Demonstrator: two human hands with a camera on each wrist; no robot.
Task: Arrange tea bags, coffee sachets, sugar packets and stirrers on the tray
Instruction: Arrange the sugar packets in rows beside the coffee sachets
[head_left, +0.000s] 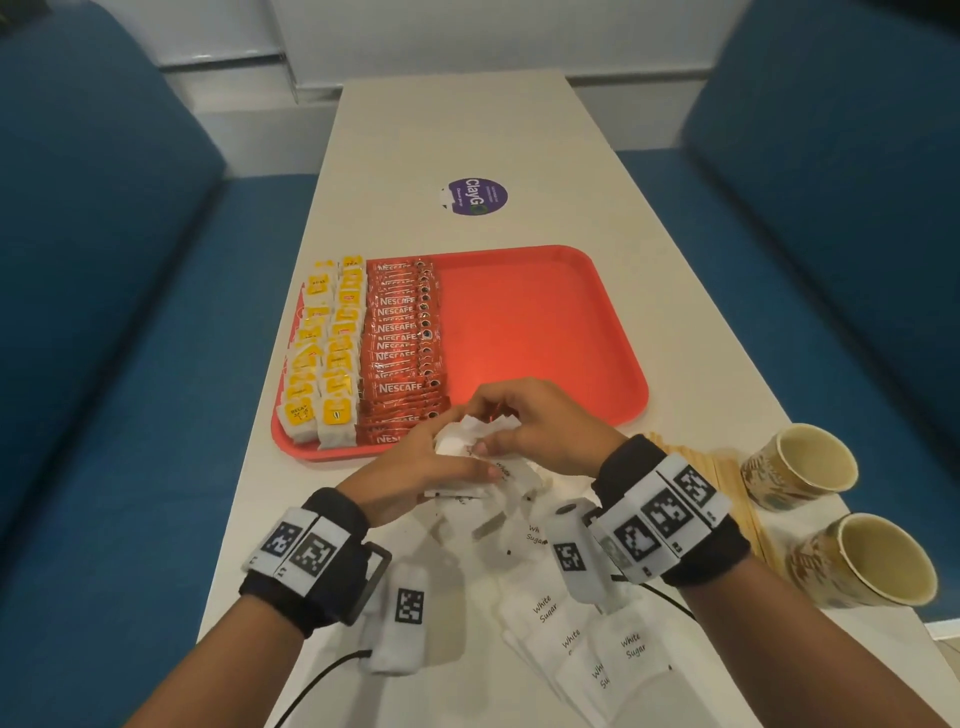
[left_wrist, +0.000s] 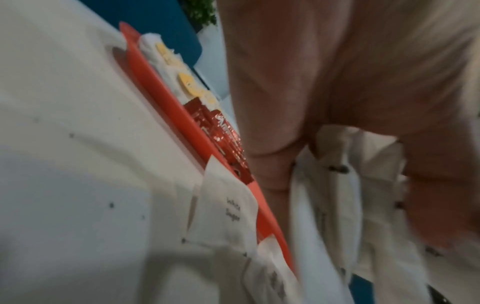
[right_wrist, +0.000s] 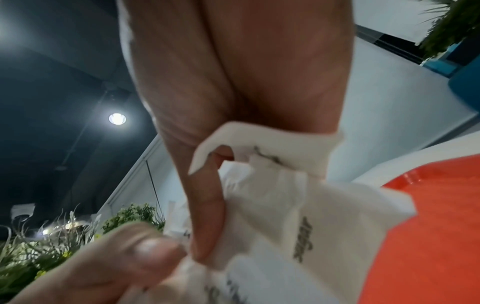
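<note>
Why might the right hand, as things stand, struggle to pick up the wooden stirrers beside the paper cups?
Probably not yet. The right hand and left hand both grip a bunch of sugar packets. The stirrers lie just beyond its wrist with nothing on them, so its full fingers are the only obstacle.

Even indoor light; a ceiling lamp (right_wrist: 117, 118) glares in the right wrist view. Both wrist views are motion-blurred; head view edges bend.

Tea bags (head_left: 322, 358) and coffee sachets (head_left: 402, 353) fill the red tray's (head_left: 545, 332) left; white sugar packets (head_left: 571, 639) lie loose nearby.
</note>
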